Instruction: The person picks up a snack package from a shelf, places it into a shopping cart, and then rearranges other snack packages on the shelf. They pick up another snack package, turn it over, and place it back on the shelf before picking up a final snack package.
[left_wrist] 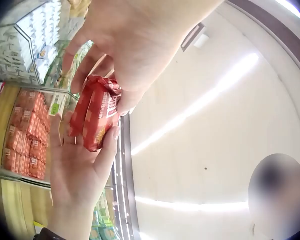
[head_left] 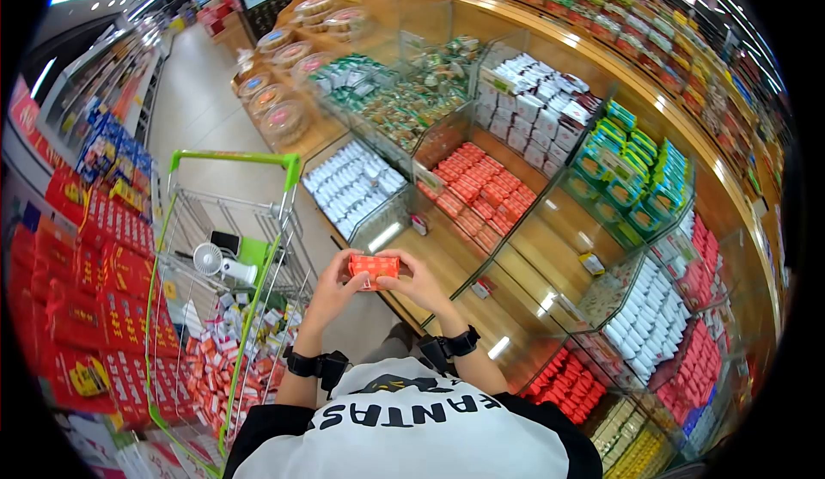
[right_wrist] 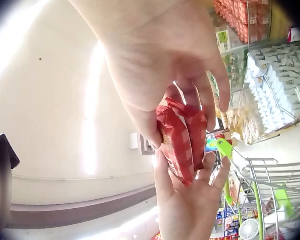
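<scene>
Both hands hold one red packet (head_left: 375, 270) in front of the chest. The left hand (head_left: 333, 290) pinches its left end, thumb on the near face; the right hand (head_left: 421, 286) pinches the other end the same way. In the left wrist view the packet (left_wrist: 96, 114) shows white print and a crimped end, between the left hand (left_wrist: 135, 40) above and the right hand (left_wrist: 77, 170) below. From the right wrist, the packet (right_wrist: 182, 140) shows a lengthwise seam, with the right hand (right_wrist: 155, 55) above and the left hand (right_wrist: 190, 210) below.
A green-handled cart (head_left: 296, 170) at the left holds many loose packets (head_left: 228, 359), a small white fan (head_left: 209, 259) and a dark phone-like item. Wooden display bins hold red packets (head_left: 485, 189), white packets (head_left: 354, 185) and green packs (head_left: 632, 170). Red boxes stand beyond the cart.
</scene>
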The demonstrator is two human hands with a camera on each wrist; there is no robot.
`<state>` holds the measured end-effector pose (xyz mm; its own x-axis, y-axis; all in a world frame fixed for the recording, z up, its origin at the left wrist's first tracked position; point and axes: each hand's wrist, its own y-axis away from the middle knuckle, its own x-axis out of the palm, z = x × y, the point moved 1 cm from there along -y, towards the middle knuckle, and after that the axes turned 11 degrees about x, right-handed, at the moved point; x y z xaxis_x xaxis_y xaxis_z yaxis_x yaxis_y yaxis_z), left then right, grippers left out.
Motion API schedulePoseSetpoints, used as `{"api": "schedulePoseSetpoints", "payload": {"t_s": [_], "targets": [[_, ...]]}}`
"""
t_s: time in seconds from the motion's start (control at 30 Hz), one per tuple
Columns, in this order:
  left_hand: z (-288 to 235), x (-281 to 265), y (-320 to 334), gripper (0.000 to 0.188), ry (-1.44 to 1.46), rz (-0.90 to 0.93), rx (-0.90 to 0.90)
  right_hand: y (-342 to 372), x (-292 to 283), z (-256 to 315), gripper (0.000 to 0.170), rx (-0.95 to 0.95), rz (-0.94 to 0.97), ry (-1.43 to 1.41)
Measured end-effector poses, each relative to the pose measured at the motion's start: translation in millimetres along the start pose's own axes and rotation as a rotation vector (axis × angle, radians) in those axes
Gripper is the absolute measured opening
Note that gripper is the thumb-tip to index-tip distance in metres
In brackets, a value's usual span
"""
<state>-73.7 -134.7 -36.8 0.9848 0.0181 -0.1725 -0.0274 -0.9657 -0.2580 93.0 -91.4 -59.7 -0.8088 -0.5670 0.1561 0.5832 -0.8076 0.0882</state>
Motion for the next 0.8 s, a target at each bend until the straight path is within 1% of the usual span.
{"api": "schedulePoseSetpoints", "payload": {"t_s": [0.03,0.1,0.23,0.33,0.4,0.5,0.53,0.57,0.63,0.7,0.73,0.77,0.8], "targets": [[0,-2,9,0.035,-0.007,-0.018,-0.007,1,5,-2,0.044,0.005,0.020,-0.001],[2,-7,23,0.035,0.022,-0.049,-0.084,4,14,-7,0.045,0.031,0.034,-0.035],[1,-11,39,0.035,0.014,-0.070,-0.108,7,23,-11,0.045,0.021,0.046,-0.030],[-4,-13,40,0.034,0.031,-0.102,-0.076,5,27,-10,0.044,0.010,0.040,0.007],[-1,-16,42,0.034,-0.042,-0.120,-0.007,3,31,-8,0.042,0.002,0.033,0.000],[-5,-26,45,0.033,-0.066,-0.173,0.024,-7,41,-6,0.040,-0.013,0.046,0.046],[-9,-30,47,0.033,-0.066,-0.198,0.018,-9,49,-2,0.037,-0.015,0.029,0.013],[-14,-36,51,0.033,-0.075,-0.212,0.014,-12,58,0,0.037,-0.006,0.055,0.019],[-18,-53,56,0.033,-0.092,-0.253,0.002,-20,76,1,0.035,0.012,0.092,-0.080],[-19,-73,65,0.033,-0.199,-0.252,0.051,-27,96,-1,0.033,0.036,0.143,-0.087],[-19,-82,68,0.035,-0.237,-0.259,0.091,-31,105,-3,0.033,0.015,0.142,-0.089],[-23,-91,71,0.035,-0.241,-0.291,0.072,-35,114,-5,0.033,-0.004,0.143,-0.091],[-29,-98,74,0.036,-0.310,-0.271,0.073,-39,122,-5,0.034,0.006,0.145,-0.058]]}}
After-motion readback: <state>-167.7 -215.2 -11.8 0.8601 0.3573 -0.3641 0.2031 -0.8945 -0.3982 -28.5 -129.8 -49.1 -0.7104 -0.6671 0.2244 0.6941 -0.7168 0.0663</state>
